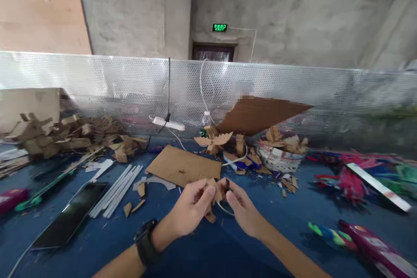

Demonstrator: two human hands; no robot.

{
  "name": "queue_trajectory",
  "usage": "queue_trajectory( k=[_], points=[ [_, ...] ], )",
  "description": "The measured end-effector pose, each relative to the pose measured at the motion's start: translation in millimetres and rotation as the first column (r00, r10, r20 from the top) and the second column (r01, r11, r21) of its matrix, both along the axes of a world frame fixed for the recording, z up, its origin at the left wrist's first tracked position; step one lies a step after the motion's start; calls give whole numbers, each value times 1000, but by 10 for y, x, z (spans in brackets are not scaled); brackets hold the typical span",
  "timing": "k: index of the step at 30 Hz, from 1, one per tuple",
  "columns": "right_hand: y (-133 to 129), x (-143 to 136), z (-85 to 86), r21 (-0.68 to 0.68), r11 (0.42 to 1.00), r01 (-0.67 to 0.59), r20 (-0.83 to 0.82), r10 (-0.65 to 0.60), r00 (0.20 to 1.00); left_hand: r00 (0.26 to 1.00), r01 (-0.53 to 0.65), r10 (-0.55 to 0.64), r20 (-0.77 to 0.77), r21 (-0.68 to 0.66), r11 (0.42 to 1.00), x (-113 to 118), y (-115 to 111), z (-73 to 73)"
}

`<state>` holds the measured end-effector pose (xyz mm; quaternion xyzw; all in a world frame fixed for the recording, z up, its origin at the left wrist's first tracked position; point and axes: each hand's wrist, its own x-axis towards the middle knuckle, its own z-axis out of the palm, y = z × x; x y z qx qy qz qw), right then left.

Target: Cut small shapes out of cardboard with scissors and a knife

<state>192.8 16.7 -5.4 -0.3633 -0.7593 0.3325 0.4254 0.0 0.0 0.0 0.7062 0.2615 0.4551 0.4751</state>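
Note:
Between my two hands, above the front middle of the blue table, is a small folded piece of brown cardboard (220, 189). My left hand (192, 206), with a dark watch on its wrist, pinches the piece from the left. On the other side my right hand (243, 208) grips it between thumb and fingers. The piece's lower part hangs under the hands, and its exact shape is blurred. Just behind them lies a flat cardboard sheet (185, 165). A winged cardboard figure (213, 141) stands farther back.
A dark tablet (70, 217) and white strips (115, 191) lie left, with heaped cardboard scraps (74, 132) behind. At the back are a power strip (168, 123) and a woven basket (280, 156) of cardboard pieces. Coloured strands (353, 178) and a purple packet (374, 243) lie right.

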Motion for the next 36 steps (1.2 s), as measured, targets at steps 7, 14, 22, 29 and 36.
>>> queue_trajectory(
  k=[7, 14, 22, 29, 36],
  points=[
    [-63, -18, 77, -15, 999, -38, 42, 39, 998, 958, -131, 178, -226, 209, 969, -9, 29, 2],
    [-21, 20, 24, 113, 993, -36, 159, 18, 987, 922, -146, 253, -293, 340, 929, -6, 34, 0],
    [13, 26, 12, 108, 993, 56, 46, -61, 997, 992, -73, 57, -116, -135, 988, 95, 67, -153],
    [100, 41, -16, 1, 991, 131, 32, -131, 991, 990, -1, 37, 134, -263, 965, 87, 72, -70],
    [-3, -26, -34, -44, 998, 53, 20, -52, 998, 976, 63, 13, 219, -337, 940, 71, 56, -36]
  ],
)
